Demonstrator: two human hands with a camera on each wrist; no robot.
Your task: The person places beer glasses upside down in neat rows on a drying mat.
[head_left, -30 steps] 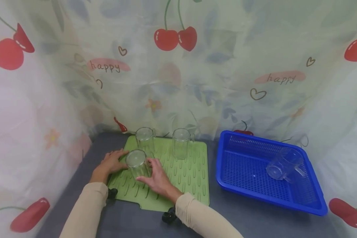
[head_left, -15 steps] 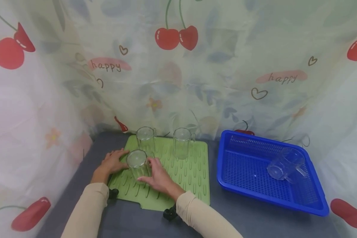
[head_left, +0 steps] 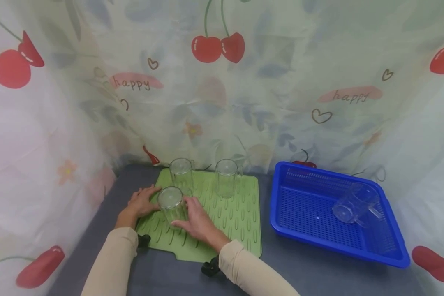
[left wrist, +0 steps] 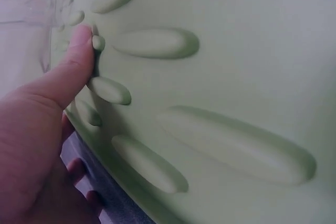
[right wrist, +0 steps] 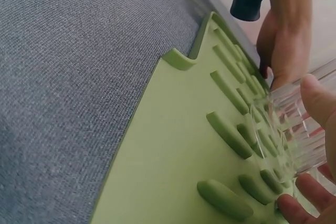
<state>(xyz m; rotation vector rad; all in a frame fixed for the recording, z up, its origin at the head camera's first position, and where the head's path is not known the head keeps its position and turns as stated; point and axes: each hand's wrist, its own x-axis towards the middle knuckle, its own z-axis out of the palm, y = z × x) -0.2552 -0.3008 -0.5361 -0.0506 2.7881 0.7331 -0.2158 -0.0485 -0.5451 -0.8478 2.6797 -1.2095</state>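
Observation:
In the head view my right hand (head_left: 197, 220) grips a clear glass mug (head_left: 173, 209) that stands on the left part of a green ridged drying mat (head_left: 240, 230). The thumb is on the near side of the glass and the fingers are on its right. From the right wrist view, the mug's lower edge (right wrist: 262, 140) is right at the ridges. My left hand (head_left: 142, 202) rests at the mat's left edge. In the left wrist view its thumb (left wrist: 71, 74) lies over the mat, with other fingertips past the edge. Two more glass mugs, a left one (head_left: 182, 176) and a right one (head_left: 226, 179), stand at the back of the mat.
Right of the mat, a blue perforated basket (head_left: 303, 205) holds a clear mug (head_left: 355, 203) lying on its side. Dark grey cloth (head_left: 163, 275) covers the table. A patterned curtain (head_left: 222, 102) hangs close behind and at both sides.
Both hands and the held mug stay in nearly the same place. The left forearm has shifted slightly to the right.

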